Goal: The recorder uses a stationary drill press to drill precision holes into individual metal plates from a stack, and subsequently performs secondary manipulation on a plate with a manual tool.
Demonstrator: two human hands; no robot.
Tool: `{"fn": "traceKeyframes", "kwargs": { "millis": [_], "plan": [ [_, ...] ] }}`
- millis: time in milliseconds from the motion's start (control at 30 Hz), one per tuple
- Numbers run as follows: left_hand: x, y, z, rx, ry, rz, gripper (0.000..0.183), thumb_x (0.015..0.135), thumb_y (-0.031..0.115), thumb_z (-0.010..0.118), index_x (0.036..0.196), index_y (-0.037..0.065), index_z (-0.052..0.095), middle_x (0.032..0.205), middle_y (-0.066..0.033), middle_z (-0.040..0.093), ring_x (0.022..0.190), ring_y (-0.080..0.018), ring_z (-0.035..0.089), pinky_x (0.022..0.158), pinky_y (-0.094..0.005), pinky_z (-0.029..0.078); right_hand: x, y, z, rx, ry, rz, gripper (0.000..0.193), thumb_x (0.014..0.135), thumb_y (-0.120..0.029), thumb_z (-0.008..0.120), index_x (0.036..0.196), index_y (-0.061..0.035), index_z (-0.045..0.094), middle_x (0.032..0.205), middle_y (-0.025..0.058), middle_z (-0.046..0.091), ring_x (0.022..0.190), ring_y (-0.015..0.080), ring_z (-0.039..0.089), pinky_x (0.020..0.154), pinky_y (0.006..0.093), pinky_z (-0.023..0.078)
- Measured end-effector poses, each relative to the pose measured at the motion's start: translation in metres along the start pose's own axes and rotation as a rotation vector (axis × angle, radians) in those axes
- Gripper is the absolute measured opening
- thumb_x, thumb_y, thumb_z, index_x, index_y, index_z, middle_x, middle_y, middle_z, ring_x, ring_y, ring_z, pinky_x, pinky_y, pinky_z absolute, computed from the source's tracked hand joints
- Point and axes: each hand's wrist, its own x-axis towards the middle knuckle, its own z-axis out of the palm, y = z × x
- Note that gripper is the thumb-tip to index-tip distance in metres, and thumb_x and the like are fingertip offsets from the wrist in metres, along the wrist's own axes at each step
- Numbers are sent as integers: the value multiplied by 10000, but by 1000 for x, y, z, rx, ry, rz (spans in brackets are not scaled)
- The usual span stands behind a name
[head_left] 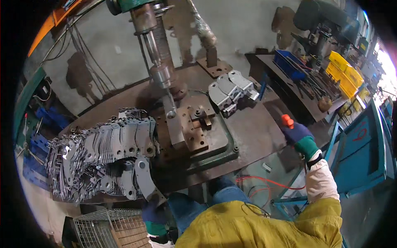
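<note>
My left hand [155, 213], in a dark glove with a green cuff, grips the lower end of a flat grey metal plate [144, 177]. That plate has a hole near its top and leans beside the stacked plates [111, 144]. My right hand [297, 133], gloved the same way, is closed around an orange-red object [286, 120] with a rounded end; its lower part is hidden in the glove. Between my hands, another metal plate [176, 129] lies on the brown drilling fixture [194, 134], under the drill press spindle [162, 75].
Several shaped grey plates [232, 89] stand grouped at the bench's back right. A red hose [269, 182] loops below the bench edge. At right are a blue metal frame [359, 144], yellow bins [344, 74] and a blue bin [289, 64]. A wire basket [97, 227] sits lower left.
</note>
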Motion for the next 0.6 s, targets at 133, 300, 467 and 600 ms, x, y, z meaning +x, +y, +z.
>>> {"fn": "traceKeyframes", "kwargs": {
  "millis": [133,300,467,600],
  "plan": [
    [11,-8,-24,939,-114,827,495,855,137,756,1314,28,607,1174,-119,690,1007,-296,695,829,-394,582,-33,26,-15,97,-57,7,423,873,-459,737,944,-42,758,753,82,732,705,163,713,656,343,547],
    [4,4,26,-23,-65,75,459,871,137,723,1305,37,612,1109,-106,697,924,-271,699,768,-360,583,-131,-24,-17,42,-868,-239,399,899,-432,742,1019,-53,770,781,90,737,758,162,718,711,341,548],
    [-21,23,50,95,-63,100,446,885,127,691,1307,17,599,1089,-114,701,913,-247,700,750,-347,586,-118,6,-20,-163,-689,-138,380,917,-421,720,1015,-57,767,804,106,735,750,183,707,719,352,540],
    [-30,32,53,14,-48,106,449,890,144,683,1309,11,597,1068,-116,707,916,-243,700,743,-359,582,-111,26,-16,-325,-727,-86,407,927,-453,703,976,-54,765,776,74,729,718,145,696,679,329,543]
  ]
}}
